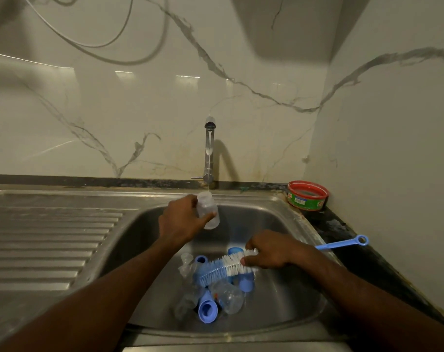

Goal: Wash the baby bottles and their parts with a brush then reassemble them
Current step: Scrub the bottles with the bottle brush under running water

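A brushed-steel sink (286,219) with a ribbed drainboard holds clear bottles and blue plastic caps (207,311). The right hand (269,252) grips the bristly blue-and-white brush (223,268); the left hand (182,219) clasps a translucent cylindrical bottle (208,210) under the chrome tap (209,151).

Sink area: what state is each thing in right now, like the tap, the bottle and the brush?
Tap: running, thin stream.
Clear bottle: open, no cap, held under the stream by the left hand.
Bottle brush: gripped at the bristles by the right hand.
Blue caps and clear parts: piled loose in the sink.
Red tub: open, on the counter.
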The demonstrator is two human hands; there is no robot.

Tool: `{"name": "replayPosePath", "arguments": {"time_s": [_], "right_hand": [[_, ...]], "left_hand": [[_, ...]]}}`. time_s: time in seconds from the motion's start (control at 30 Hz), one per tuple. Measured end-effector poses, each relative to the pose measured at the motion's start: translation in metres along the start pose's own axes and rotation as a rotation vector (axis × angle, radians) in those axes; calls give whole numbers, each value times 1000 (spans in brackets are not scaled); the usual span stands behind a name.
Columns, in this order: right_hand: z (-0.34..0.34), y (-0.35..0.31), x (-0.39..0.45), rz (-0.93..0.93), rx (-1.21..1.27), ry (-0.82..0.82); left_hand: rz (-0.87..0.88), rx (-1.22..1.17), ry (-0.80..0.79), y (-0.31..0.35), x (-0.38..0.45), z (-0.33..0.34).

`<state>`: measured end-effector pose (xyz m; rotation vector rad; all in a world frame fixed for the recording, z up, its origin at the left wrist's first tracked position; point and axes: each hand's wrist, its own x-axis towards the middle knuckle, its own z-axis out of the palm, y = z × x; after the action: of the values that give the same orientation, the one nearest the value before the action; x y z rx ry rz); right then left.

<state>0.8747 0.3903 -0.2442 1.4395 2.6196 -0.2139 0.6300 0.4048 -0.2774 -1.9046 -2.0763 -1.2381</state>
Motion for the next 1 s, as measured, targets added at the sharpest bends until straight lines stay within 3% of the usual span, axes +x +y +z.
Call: {"name": "replayPosePath", "arguments": {"time_s": [0.07, 0.17, 0.3, 0.4, 0.53, 0.63, 0.77, 0.9, 1.0], "right_hand": [[-1, -1, 0, -3, -8, -9], [-2, -3, -1, -5, -6, -18], [-1, -3, 1, 11, 1, 0], [-1, -4, 1, 15, -8, -12], [-2, -5, -1, 8, -10, -19], [-2, -5, -2, 4, -12, -10], [-4, -5, -3, 3, -19, -12], [-5, -7, -4, 2, -28, -18], [-7, -7, -5, 0, -21, -22]], "left_hand": [[-12, -13, 21, -1, 0, -2], [-44, 92, -105, -7, -7, -2], [-20, 13, 9, -3, -3, -5], [-14, 101, -95, -1, -8, -3], [-52, 29, -11, 1, -2, -8], [-51, 133, -147, -4, -8, -6], [-24, 18, 35, 1, -2, -8], [-38, 128, -99, 0, -9, -5], [-10, 70, 26, 1, -5, -4]]}}
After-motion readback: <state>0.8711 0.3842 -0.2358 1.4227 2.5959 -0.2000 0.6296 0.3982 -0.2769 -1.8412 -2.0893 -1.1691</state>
